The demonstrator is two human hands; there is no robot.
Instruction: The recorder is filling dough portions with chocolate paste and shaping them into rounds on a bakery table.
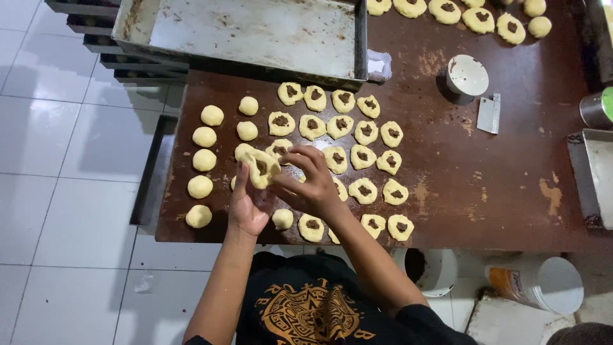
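Note:
My left hand (246, 206) cups a piece of yellow dough (260, 166) with brown filling inside. My right hand (310, 182) pinches the same dough from the right side with its fingertips. Both hands hover over the front left of the brown table (498, 185). Around them lie several flattened dough pieces with brown filling (363, 156). To the left are several smooth closed dough balls (204, 160), and one more ball (282, 218) sits just below my hands.
A large metal tray (255, 29) rests at the back of the table. A small white cup (467, 76) and a metal scraper (490, 114) lie to the right. More filled dough (479, 19) sits at the far edge. White buckets (543, 281) stand on the floor.

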